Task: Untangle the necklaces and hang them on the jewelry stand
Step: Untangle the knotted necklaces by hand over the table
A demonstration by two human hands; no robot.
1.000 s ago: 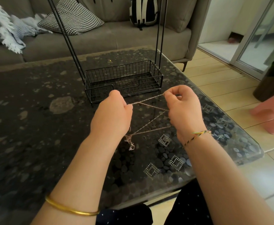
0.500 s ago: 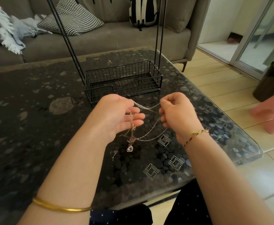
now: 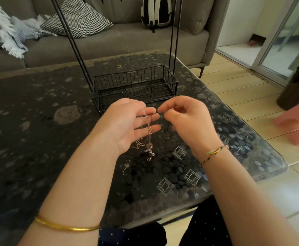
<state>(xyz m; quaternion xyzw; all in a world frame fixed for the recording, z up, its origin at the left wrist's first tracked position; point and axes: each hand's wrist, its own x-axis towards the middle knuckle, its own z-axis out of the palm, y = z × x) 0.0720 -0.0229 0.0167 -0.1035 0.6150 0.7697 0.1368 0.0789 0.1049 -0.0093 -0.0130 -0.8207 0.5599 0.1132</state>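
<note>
On the dark pebble-patterned glass tabletop (image 3: pixel 38 139) stands the black wire jewelry stand (image 3: pixel 134 86), its basket base and thin uprights bare as far as they show and its top out of view, so by my reading no hanging has begun and the whole job sits in the untangling step, with separating and every hanging left to do; in front of the stand both forearms reach in over the near edge, the left hand (image 3: pixel 127 123) turned palm toward the right with its fingers (image 3: pixel 151 110) nearly straight and spread, gripping nothing but serving as a rack, while the right hand (image 3: pixel 186 121) is held just beside those fingertips with its own fingers curled in and thumb and forefinger drawn together, though blur hides whether they pinch a strand; the thin gold and silvery chain necklaces (image 3: pixel 148 137) lie draped across the left fingers and hang down between the hands in one knotted clump, close above the tabletop, a small clasp (image 3: pixel 149 158) dangling at the bottom
</note>
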